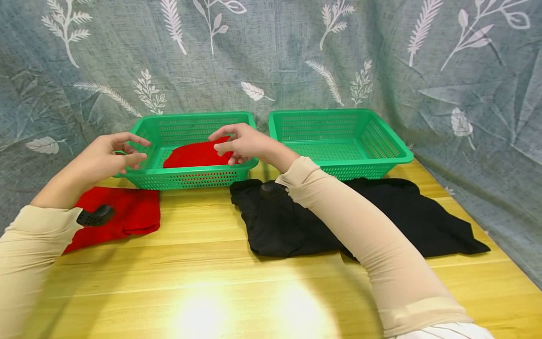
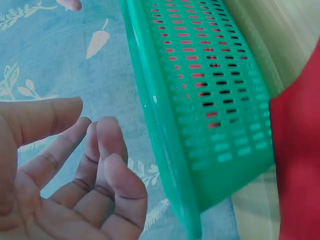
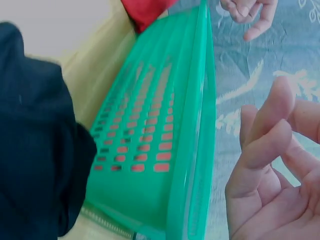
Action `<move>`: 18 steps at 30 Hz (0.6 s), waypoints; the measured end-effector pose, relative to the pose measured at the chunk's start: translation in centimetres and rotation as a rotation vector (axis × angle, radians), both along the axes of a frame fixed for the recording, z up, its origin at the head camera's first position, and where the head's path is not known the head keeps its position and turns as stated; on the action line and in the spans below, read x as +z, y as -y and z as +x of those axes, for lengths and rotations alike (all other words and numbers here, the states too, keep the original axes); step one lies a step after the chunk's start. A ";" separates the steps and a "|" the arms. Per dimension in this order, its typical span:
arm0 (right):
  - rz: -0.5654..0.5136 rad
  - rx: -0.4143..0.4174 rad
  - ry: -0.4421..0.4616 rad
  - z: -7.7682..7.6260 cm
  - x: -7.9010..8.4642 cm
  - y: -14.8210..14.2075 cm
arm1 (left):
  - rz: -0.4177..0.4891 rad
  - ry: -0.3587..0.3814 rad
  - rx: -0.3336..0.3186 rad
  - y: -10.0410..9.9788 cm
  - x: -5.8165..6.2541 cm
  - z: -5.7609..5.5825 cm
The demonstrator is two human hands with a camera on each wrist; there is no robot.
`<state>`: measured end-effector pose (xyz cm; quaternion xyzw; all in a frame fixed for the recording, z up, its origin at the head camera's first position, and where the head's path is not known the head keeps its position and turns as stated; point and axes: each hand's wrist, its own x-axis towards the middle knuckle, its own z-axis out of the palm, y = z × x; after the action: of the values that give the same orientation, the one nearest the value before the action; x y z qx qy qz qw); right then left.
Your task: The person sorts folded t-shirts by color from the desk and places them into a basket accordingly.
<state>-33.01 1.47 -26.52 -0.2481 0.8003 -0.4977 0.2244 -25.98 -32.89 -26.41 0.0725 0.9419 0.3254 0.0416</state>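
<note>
Both hands hover over the left green basket (image 1: 186,175), in which a red cloth (image 1: 196,154) lies. The left hand (image 1: 107,155) is above the basket's left end, its fingers loosely bent with nothing between them; the same hand (image 2: 75,170) shows bare in the left wrist view. Over the basket's right end is the right hand (image 1: 243,143), fingers relaxed and holding nothing, as the right hand (image 3: 275,165) in its own wrist view confirms. A second red cloth (image 1: 131,212), folded, rests on the table below the left wrist. Black cloth (image 1: 288,226) lies under the right forearm.
Another green basket (image 1: 338,162) stands to the right at the back of the wooden table (image 1: 190,268), with no cloth visible inside. Behind both baskets hangs a grey-blue curtain (image 1: 288,56) with white leaf prints. The table's right edge runs beyond the black cloth.
</note>
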 end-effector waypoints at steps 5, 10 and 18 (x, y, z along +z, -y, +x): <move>-0.007 0.058 0.006 1.1 -0.1 0.9 | -0.017 -0.010 0.011 1.2 0.4 1.3; 0.000 0.117 0.009 2.2 -0.4 2.0 | -0.033 -0.014 0.033 2.8 0.3 2.8; 0.037 0.243 0.047 3.8 -1.1 3.4 | -0.062 -0.071 0.080 5.6 -1.3 4.7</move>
<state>-29.22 -1.94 -27.64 -0.3272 0.7680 -0.4575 0.3064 -21.28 -38.50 -27.67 0.0452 0.9545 0.2947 -0.0028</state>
